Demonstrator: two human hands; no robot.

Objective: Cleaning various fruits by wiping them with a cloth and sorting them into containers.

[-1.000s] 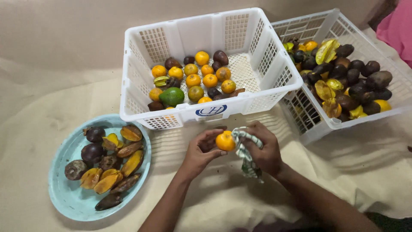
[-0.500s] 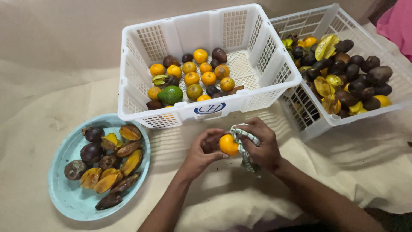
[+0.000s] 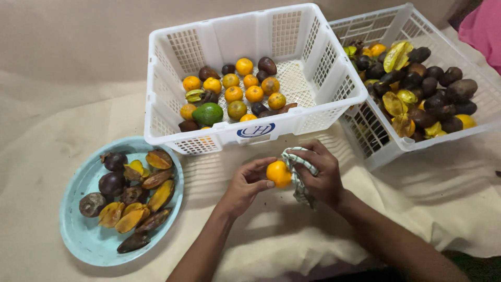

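A cream cloth [image 3: 68, 104] covered the tabletop, where two white crates [image 3: 250, 130] [image 3: 417, 146] of mixed fruit stood side by side behind a blue plate [image 3: 78, 240] of dark and cut yellow fruit. In front, the left hand [image 3: 245, 185] pinched an orange fruit [image 3: 278, 173] while the right hand [image 3: 323, 175] pressed a striped rag [image 3: 298, 175] against it.

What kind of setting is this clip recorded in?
Probably a home or small produce-sorting spot: two white plastic crates of mixed fruit and a blue plate sit on a beige cloth-covered surface.
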